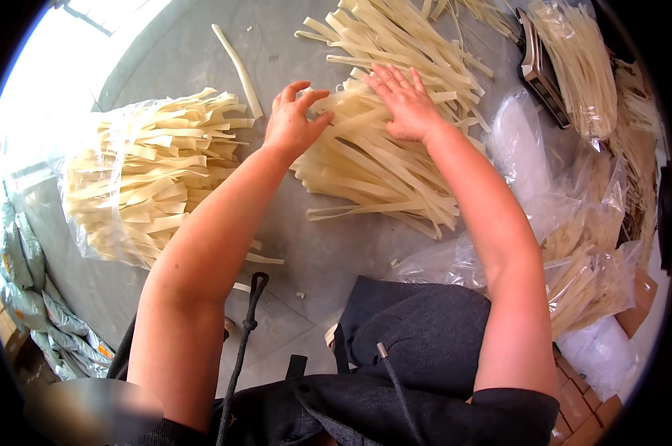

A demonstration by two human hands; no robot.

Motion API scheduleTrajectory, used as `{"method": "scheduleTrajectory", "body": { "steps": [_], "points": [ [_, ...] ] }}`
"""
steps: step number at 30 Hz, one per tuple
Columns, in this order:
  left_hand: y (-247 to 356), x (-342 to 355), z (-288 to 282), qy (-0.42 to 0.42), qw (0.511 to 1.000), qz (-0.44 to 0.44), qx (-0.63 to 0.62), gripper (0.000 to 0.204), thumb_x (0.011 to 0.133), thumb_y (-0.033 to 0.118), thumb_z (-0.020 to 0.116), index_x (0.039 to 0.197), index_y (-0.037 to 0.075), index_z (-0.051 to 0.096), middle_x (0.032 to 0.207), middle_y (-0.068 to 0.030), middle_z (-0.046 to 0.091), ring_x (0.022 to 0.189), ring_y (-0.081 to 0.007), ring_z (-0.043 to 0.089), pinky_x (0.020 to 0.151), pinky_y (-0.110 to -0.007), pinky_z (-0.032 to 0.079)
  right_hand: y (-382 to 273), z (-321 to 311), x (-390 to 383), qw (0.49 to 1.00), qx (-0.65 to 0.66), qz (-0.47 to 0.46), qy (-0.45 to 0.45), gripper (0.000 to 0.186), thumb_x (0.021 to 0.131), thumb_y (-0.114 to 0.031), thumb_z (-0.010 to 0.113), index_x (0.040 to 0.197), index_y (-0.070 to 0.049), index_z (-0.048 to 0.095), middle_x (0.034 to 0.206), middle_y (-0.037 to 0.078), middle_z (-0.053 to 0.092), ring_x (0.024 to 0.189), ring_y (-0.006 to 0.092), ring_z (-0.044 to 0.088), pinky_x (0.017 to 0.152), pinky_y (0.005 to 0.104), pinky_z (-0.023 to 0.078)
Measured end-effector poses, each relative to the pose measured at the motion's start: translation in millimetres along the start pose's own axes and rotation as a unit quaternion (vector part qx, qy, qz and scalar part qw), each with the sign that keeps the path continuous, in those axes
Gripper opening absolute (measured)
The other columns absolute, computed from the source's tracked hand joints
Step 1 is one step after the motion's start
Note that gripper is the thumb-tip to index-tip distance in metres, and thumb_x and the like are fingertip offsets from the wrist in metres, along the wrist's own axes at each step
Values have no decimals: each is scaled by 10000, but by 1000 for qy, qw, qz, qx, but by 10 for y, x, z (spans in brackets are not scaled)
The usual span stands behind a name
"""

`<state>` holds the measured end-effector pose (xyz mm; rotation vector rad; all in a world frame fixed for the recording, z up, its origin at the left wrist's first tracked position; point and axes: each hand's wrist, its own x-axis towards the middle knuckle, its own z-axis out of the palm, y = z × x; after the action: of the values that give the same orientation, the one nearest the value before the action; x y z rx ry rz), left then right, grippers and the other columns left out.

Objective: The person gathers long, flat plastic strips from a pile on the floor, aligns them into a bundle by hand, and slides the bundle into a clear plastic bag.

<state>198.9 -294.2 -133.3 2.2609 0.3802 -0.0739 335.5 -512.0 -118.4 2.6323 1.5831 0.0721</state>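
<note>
A loose pile of flat, pale yellow noodle strips (373, 167) lies on the grey table in front of me. At its left end is my left hand (293, 123), its fingers bent and the thumb held apart, with nothing seen in the grasp. My right hand (404, 104) rests palm down on the upper part of the same pile, fingers spread. Just beyond it, a second heap of strips (395, 37) runs toward the far side. To the left, a thick bundle of strips (161, 160) is partly wrapped in a clear plastic bag.
One single strip (239, 70) lies alone beyond the bundle. At the far right stands a scale (542, 74) beside a bagged bundle of noodles (580, 70). Clear plastic bags (518, 145) crowd the right side. Silvery-green packages (34, 290) are stacked at the lower left.
</note>
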Motion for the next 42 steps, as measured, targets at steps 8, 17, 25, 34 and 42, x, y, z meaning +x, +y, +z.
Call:
{"method": "scheduleTrajectory", "body": {
  "steps": [8,17,25,34,42],
  "points": [
    [-253,-26,101,16,987,-135,-90,596,911,445,604,1377,86,513,1367,-192,465,1222,-316,517,1022,-385,429,-258,-487,-60,984,49,80,-154,644,818,-375,674,1378,-126,476,1095,92,641,1047,249,592,938,401,382],
    [-52,-280,178,-66,981,-145,-113,583,945,477,517,1370,78,506,1365,-189,480,1220,-332,522,1048,-404,404,-662,-312,-454,954,112,111,-254,723,919,-627,442,1429,-114,439,1197,169,594,1167,295,534,1031,462,324],
    [667,-1500,209,-190,969,-23,-156,139,888,173,629,921,39,654,806,-110,653,754,-291,629,710,-373,516,-705,-229,-986,968,172,105,-148,1306,590,-813,667,1544,-104,126,1534,227,262,1428,375,248,1185,514,99],
    [586,-2139,1008,-302,752,-446,-381,306,908,149,590,1190,32,589,1159,-97,635,1060,-243,598,904,-368,499,-578,-95,-793,956,163,122,-211,1301,594,-826,651,1548,-116,123,1427,258,370,1324,377,381,1123,500,225],
    [333,-1625,1042,-194,520,-436,-708,421,886,7,481,1306,-27,465,1272,-139,533,1156,-276,535,1054,-426,407,-1101,-447,-1027,932,223,44,-281,1344,585,-689,766,1554,-137,18,1397,306,361,1291,431,399,1104,490,249]
  ]
}}
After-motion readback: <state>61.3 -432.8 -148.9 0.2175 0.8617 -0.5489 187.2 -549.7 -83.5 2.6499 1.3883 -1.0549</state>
